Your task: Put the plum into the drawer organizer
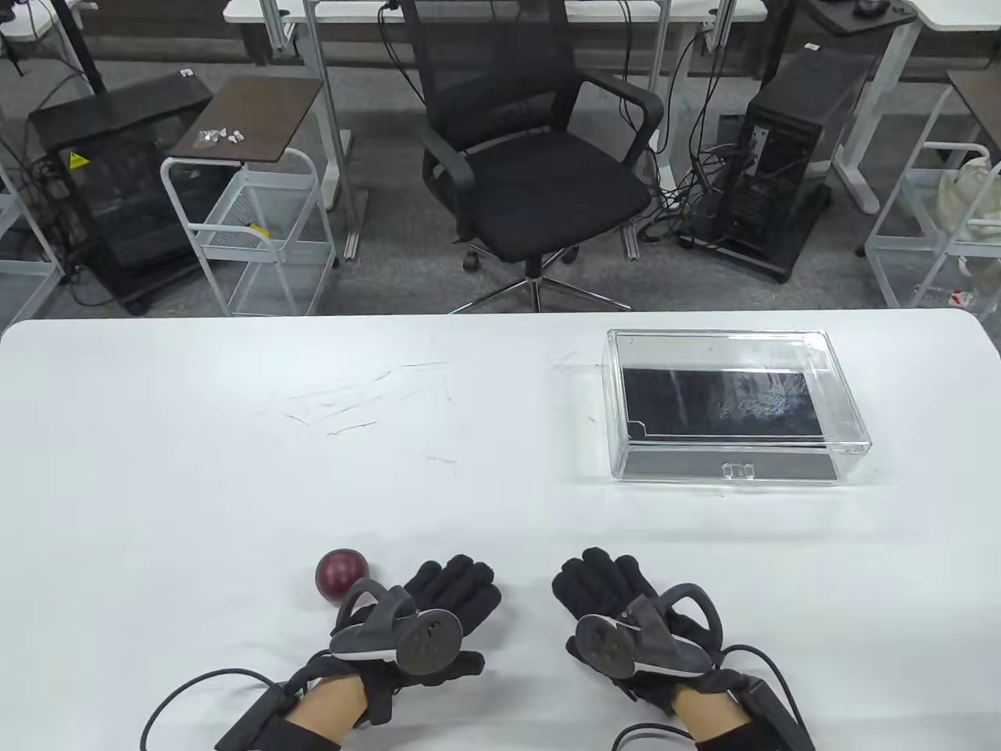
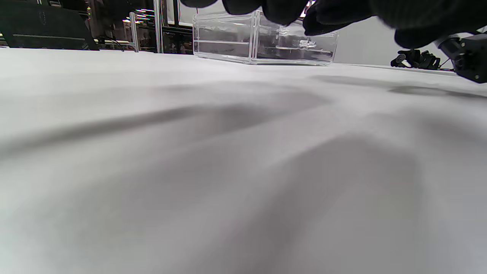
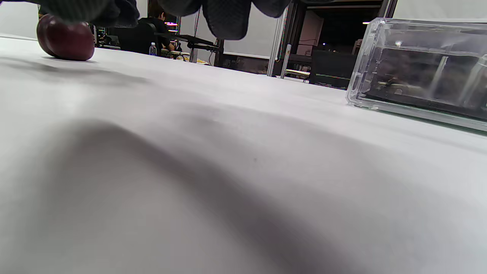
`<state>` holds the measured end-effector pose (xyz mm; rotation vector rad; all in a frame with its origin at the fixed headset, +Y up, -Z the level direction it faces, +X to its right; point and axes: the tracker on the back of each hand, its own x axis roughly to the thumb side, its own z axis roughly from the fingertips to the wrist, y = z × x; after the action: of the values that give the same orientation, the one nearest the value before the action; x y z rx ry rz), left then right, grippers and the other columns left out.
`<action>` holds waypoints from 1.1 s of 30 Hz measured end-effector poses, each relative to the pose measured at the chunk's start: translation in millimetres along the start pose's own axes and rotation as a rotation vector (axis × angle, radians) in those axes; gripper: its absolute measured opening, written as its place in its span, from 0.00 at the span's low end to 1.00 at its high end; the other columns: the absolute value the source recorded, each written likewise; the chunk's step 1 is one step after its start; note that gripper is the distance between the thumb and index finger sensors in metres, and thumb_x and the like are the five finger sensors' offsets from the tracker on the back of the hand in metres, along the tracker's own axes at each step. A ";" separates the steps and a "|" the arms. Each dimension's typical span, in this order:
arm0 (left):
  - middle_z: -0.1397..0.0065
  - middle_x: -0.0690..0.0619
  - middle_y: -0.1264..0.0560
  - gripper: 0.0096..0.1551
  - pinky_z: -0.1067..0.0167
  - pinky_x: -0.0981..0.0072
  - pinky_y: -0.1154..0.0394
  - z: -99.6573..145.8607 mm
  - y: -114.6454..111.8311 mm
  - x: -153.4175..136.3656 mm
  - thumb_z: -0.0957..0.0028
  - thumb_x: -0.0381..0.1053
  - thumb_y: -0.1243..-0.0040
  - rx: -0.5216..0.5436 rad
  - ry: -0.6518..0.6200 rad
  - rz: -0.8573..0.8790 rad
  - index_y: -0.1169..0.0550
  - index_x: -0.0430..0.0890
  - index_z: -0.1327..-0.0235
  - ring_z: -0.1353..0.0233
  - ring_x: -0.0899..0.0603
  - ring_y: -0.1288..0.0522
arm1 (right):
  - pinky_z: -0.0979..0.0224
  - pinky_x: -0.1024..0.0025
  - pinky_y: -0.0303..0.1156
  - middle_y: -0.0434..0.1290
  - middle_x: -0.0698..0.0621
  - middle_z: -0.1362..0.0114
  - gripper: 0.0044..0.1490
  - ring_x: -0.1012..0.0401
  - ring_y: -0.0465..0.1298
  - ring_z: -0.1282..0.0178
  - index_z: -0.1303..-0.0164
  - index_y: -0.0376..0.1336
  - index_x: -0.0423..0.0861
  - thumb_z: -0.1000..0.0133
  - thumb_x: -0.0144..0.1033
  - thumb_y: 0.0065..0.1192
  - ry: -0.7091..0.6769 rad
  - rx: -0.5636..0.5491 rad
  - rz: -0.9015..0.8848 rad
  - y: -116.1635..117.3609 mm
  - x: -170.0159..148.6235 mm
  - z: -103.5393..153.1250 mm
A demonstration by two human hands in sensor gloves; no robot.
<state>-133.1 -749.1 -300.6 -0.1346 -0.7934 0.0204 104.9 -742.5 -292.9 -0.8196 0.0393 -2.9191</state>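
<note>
A dark red plum (image 1: 340, 574) lies on the white table near the front, just left of my left hand; it also shows in the right wrist view (image 3: 66, 38). The clear drawer organizer (image 1: 735, 404) stands at the back right with its drawer shut; it shows in the left wrist view (image 2: 262, 42) and the right wrist view (image 3: 422, 72). My left hand (image 1: 457, 583) rests flat on the table, holding nothing, its fingers beside the plum. My right hand (image 1: 598, 583) also rests flat and holds nothing, in front of the organizer and well short of it.
The white table (image 1: 235, 438) has faint scratch marks at its middle. Beyond its far edge stand a black office chair (image 1: 532, 156), wire carts and computer towers. Cables trail from both wrists at the front edge.
</note>
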 end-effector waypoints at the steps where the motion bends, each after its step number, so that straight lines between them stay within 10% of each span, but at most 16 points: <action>1: 0.10 0.49 0.47 0.47 0.19 0.42 0.48 0.0 0.1 0.0 0.51 0.69 0.46 -0.001 0.001 0.001 0.39 0.51 0.20 0.13 0.38 0.48 | 0.19 0.53 0.53 0.56 0.53 0.15 0.49 0.52 0.51 0.15 0.24 0.45 0.57 0.54 0.63 0.52 0.000 0.001 -0.001 0.0 0.0 0.0; 13: 0.10 0.49 0.47 0.47 0.19 0.42 0.49 -1.1 0.7 -1.5 0.52 0.69 0.46 -0.007 0.015 0.016 0.39 0.51 0.20 0.13 0.38 0.48 | 0.23 0.52 0.62 0.61 0.53 0.16 0.53 0.50 0.59 0.17 0.22 0.46 0.58 0.56 0.70 0.51 0.280 -0.064 -0.025 -16.4 -51.2 -11.0; 22: 0.10 0.49 0.47 0.47 0.19 0.42 0.49 -2.3 0.5 -2.0 0.51 0.69 0.46 -0.020 0.024 0.021 0.39 0.51 0.20 0.12 0.38 0.48 | 0.50 0.66 0.80 0.75 0.49 0.35 0.60 0.55 0.82 0.50 0.25 0.50 0.40 0.57 0.71 0.57 1.017 0.040 -0.135 -4.2 -198.4 -3.7; 33: 0.10 0.49 0.47 0.47 0.19 0.42 0.50 -3.9 -0.2 -3.1 0.51 0.69 0.46 -0.032 0.022 0.033 0.39 0.51 0.20 0.12 0.38 0.48 | 0.70 0.78 0.83 0.86 0.55 0.54 0.57 0.67 0.86 0.72 0.31 0.59 0.36 0.57 0.69 0.60 1.201 0.087 -0.312 14.3 -244.2 -39.0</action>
<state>-132.5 -750.0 -305.4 -0.1777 -0.7698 0.0378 293.2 -729.6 -453.4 1.0744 -0.1248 -3.1458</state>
